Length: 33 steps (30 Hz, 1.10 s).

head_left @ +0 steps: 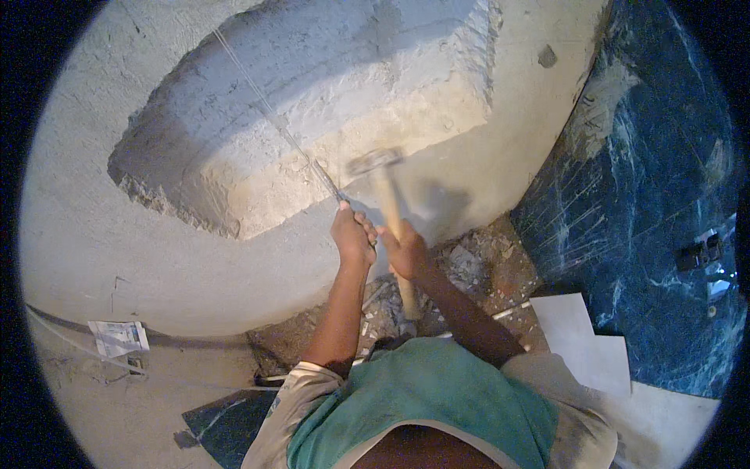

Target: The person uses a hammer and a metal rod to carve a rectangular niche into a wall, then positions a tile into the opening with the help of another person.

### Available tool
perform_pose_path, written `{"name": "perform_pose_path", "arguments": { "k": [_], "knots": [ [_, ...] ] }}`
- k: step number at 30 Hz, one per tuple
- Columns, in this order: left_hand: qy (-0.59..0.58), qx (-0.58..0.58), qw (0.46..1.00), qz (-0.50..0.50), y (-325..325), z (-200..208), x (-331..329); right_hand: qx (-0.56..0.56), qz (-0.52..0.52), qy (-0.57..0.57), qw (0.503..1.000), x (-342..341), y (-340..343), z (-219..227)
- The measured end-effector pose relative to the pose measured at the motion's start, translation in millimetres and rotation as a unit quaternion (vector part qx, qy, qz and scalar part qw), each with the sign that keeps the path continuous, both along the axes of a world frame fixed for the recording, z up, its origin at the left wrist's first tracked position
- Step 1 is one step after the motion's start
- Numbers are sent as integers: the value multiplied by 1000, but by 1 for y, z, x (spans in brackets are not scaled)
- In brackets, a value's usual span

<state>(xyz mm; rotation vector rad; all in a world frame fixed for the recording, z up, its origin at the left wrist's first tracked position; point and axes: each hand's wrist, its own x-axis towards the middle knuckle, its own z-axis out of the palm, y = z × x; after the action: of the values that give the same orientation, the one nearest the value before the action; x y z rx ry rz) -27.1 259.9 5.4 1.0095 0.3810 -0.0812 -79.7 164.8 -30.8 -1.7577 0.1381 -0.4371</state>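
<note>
My left hand point(355, 235) is closed around a thin metal chisel point(328, 181). From its upper end a thin pale line runs up and left across the recess; I cannot tell whether it is part of the chisel. In my right hand point(408, 252) is a hammer point(387, 191), gripped by its pale wooden handle. The hammer head, smeared by motion, is up and right of my left fist, apart from the chisel. Both hands are at the lower edge of a rough recess point(336, 144) cut into a pale plastered wall point(211, 273).
Rubble point(469, 270) lies on the floor below the wall, between my forearms and beyond. At right stands a glossy dark blue, white-veined panel point(625, 234). White sheets point(586, 344) are near my right elbow. A printed paper point(119, 338) and a cable are at lower left.
</note>
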Motion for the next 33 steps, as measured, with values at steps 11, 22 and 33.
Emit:
{"name": "perform_pose_path", "arguments": {
  "k": [11,22,33],
  "knots": [
    [16,7,1000,-7,3,12,1,-141,-72,-90,983,17,-21,17],
    [8,-7,1000,1,6,8,4,126,-76,-39,988,16,-32,16],
    [4,1,1000,1,11,7,5,135,-94,-22,986,21,-36,44]
  ]
}}
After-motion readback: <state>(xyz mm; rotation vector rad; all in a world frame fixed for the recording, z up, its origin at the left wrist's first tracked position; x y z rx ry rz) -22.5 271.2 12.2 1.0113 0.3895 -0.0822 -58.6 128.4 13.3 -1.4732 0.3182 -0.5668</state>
